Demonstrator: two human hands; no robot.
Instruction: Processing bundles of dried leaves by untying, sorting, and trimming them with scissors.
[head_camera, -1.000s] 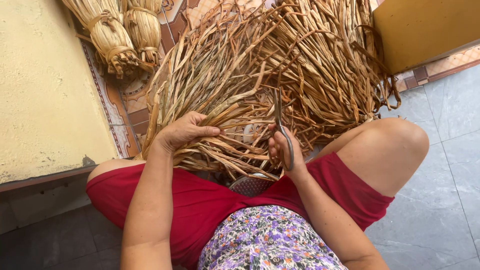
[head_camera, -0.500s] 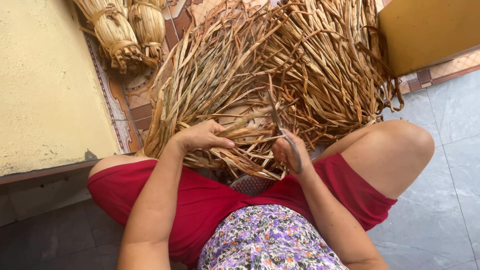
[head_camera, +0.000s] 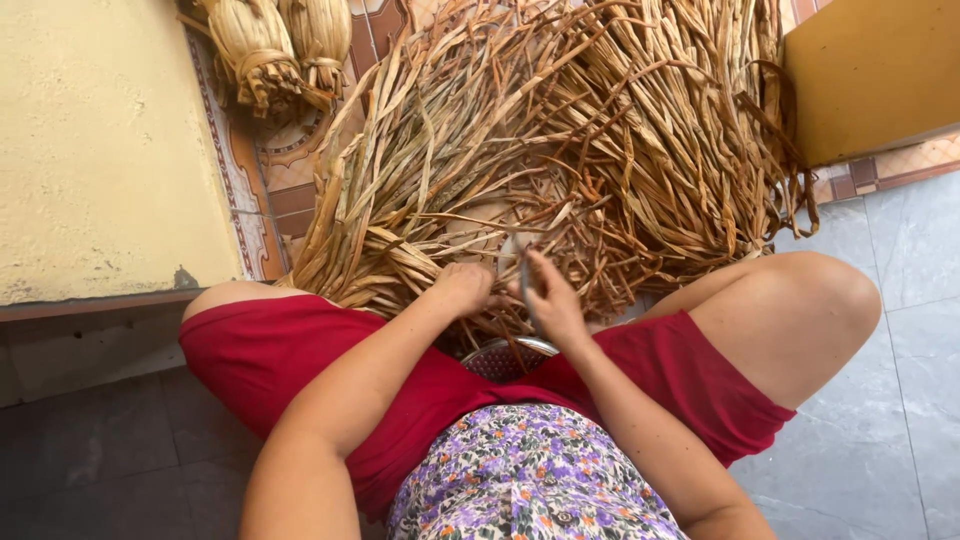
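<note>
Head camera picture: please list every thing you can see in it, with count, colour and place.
dried leaf strips: one big heap, tan and brown, on the floor in front of the knees, from centre to upper right
tied bundles: two, straw yellow, top left on the patterned tiles
patterned tiles: a patch, red-brown and cream, under the heap
wall: one, pale yellow, left
yellow block: one, mustard yellow, top right
grey floor: grey slabs, right and lower left
metal bowl rim: one, silver, between the thighs, mostly hidden
scissors: one pair, dark metal, in the right hand
shorts: red, on both thighs
flowered top: purple and white, bottom centre
left hand: on the strips, beside the blades
right hand: holding the scissors
</note>
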